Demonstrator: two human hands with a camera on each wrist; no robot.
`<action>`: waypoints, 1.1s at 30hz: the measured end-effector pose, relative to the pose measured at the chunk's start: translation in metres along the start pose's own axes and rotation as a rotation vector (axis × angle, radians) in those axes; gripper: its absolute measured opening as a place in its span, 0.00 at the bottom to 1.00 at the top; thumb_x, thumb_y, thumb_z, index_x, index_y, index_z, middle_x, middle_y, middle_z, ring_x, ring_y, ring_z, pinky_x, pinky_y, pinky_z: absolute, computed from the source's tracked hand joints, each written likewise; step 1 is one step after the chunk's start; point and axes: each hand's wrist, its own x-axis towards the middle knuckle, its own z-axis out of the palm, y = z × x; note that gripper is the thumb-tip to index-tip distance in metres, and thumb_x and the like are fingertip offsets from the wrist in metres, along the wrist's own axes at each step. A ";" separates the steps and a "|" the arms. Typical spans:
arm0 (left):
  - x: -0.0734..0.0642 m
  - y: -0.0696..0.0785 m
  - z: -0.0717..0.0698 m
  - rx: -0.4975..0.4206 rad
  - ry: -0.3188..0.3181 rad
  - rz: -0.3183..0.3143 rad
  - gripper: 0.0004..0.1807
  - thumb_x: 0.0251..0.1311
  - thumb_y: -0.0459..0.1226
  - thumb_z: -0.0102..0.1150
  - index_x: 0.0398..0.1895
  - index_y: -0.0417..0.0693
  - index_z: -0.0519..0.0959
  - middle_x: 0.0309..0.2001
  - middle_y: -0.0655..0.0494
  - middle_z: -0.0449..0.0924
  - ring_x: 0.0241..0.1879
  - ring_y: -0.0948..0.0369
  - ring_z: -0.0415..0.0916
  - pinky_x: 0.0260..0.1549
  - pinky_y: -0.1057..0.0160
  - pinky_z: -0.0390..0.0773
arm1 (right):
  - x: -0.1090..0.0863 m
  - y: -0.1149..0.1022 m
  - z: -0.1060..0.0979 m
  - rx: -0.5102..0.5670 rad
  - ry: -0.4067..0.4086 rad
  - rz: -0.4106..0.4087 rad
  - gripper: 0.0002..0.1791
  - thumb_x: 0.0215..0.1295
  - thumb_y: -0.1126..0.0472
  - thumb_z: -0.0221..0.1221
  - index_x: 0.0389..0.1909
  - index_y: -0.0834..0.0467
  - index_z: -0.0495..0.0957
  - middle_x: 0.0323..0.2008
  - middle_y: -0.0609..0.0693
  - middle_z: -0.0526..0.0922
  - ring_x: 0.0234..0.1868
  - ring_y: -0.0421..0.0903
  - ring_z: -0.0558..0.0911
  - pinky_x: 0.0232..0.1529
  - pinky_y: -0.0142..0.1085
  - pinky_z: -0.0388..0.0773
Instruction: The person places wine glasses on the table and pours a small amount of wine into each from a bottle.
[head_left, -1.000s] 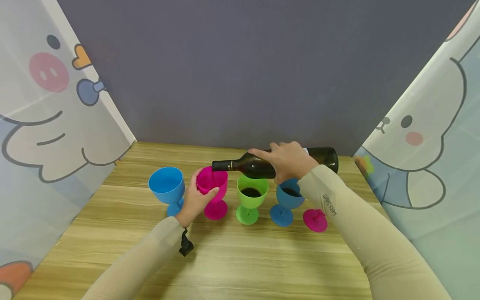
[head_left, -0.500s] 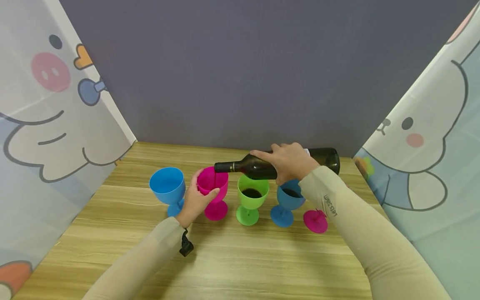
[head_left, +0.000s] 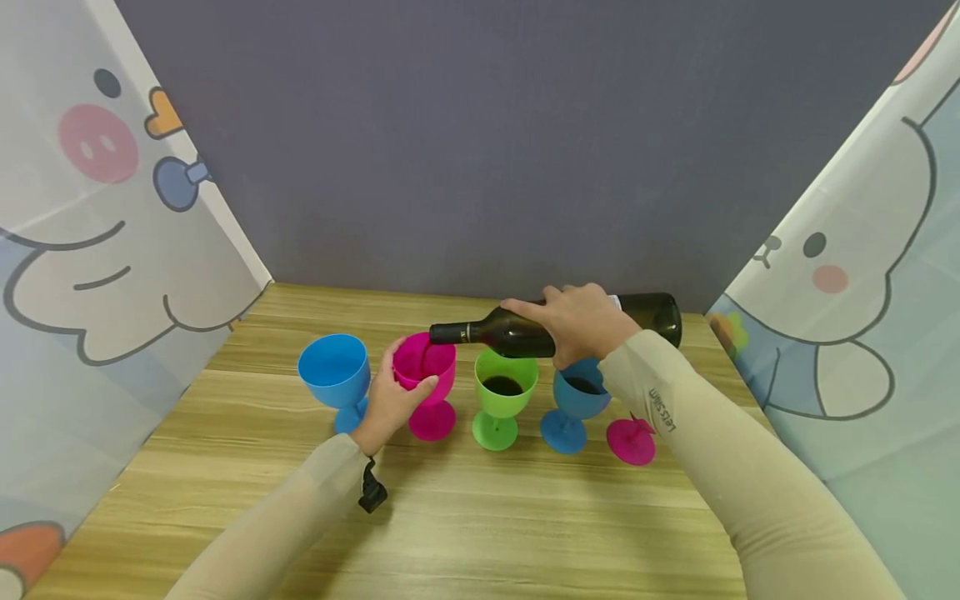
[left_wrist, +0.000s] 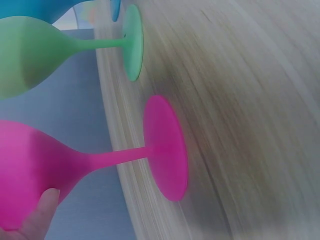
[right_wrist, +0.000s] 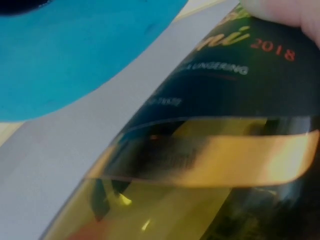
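Note:
My right hand (head_left: 581,321) grips a dark wine bottle (head_left: 517,332) round its body, tipped nearly level with the neck pointing left. The mouth sits over a pink goblet (head_left: 442,375), and a thin dark red stream falls into it. My left hand (head_left: 390,400) holds that goblet's bowl, thumb at the near side and fingers round the left. In the left wrist view the pink goblet's foot (left_wrist: 167,150) stands on the table, with a fingertip on the bowl. The right wrist view shows the bottle's label (right_wrist: 225,70), dated 2018, close up.
Right of the pink goblet stand a green goblet (head_left: 504,400) and a blue goblet (head_left: 573,404), both with dark liquid. Another pink goblet's foot (head_left: 630,442) shows under the right sleeve. A blue goblet (head_left: 333,375) at far left has no visible liquid. A grey wall (head_left: 480,150) rises behind.
The bottle's mouth has shifted slightly right over the pink goblet while liquid keeps flowing. The left hand and goblets stay in place.

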 end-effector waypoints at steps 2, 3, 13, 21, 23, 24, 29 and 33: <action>0.000 0.001 0.000 0.001 0.001 -0.001 0.43 0.55 0.36 0.66 0.71 0.41 0.54 0.60 0.35 0.68 0.56 0.41 0.70 0.51 0.45 0.75 | 0.000 0.000 -0.001 0.002 -0.009 0.005 0.57 0.38 0.44 0.75 0.72 0.39 0.56 0.35 0.54 0.77 0.26 0.48 0.75 0.20 0.37 0.74; 0.000 0.001 0.000 0.003 0.002 0.000 0.43 0.55 0.36 0.66 0.71 0.41 0.54 0.60 0.35 0.68 0.56 0.41 0.70 0.51 0.45 0.75 | 0.000 -0.001 -0.001 0.005 -0.011 0.006 0.57 0.38 0.44 0.75 0.72 0.39 0.56 0.35 0.55 0.77 0.26 0.48 0.75 0.20 0.37 0.74; -0.001 0.001 0.000 -0.004 0.012 0.008 0.44 0.53 0.36 0.67 0.71 0.42 0.54 0.60 0.35 0.68 0.56 0.41 0.70 0.51 0.45 0.74 | -0.001 -0.001 -0.002 -0.003 0.003 -0.005 0.56 0.39 0.44 0.74 0.72 0.39 0.56 0.36 0.55 0.77 0.26 0.49 0.75 0.19 0.37 0.74; -0.002 0.000 0.001 -0.020 0.011 0.026 0.43 0.54 0.35 0.66 0.71 0.41 0.54 0.60 0.35 0.68 0.56 0.42 0.70 0.52 0.46 0.74 | -0.003 -0.002 -0.002 -0.025 0.001 -0.006 0.56 0.39 0.43 0.74 0.72 0.40 0.56 0.35 0.55 0.77 0.26 0.49 0.75 0.19 0.37 0.73; -0.002 -0.001 0.001 -0.029 0.008 0.034 0.43 0.54 0.35 0.66 0.71 0.41 0.54 0.60 0.35 0.68 0.56 0.42 0.70 0.52 0.46 0.74 | -0.004 -0.002 -0.002 -0.032 0.004 -0.006 0.57 0.39 0.44 0.74 0.72 0.40 0.56 0.34 0.55 0.77 0.26 0.49 0.75 0.18 0.37 0.73; -0.003 0.000 0.001 -0.029 0.005 0.038 0.43 0.54 0.35 0.66 0.71 0.40 0.54 0.60 0.35 0.68 0.56 0.42 0.70 0.52 0.46 0.74 | -0.004 -0.002 -0.002 -0.034 0.007 -0.007 0.57 0.38 0.44 0.74 0.72 0.40 0.57 0.34 0.55 0.77 0.26 0.49 0.75 0.18 0.37 0.73; -0.004 -0.001 0.001 -0.029 0.000 0.036 0.43 0.55 0.36 0.65 0.71 0.40 0.53 0.60 0.35 0.68 0.56 0.41 0.70 0.52 0.46 0.74 | -0.005 -0.002 -0.001 -0.039 0.020 -0.013 0.57 0.38 0.45 0.75 0.72 0.40 0.57 0.33 0.55 0.76 0.26 0.49 0.75 0.17 0.37 0.72; -0.005 -0.001 0.000 -0.038 -0.006 0.032 0.43 0.55 0.36 0.66 0.71 0.41 0.53 0.60 0.36 0.67 0.57 0.42 0.69 0.53 0.46 0.74 | -0.004 -0.002 -0.001 -0.050 0.021 -0.013 0.57 0.38 0.44 0.75 0.72 0.39 0.57 0.34 0.55 0.77 0.26 0.49 0.75 0.17 0.37 0.72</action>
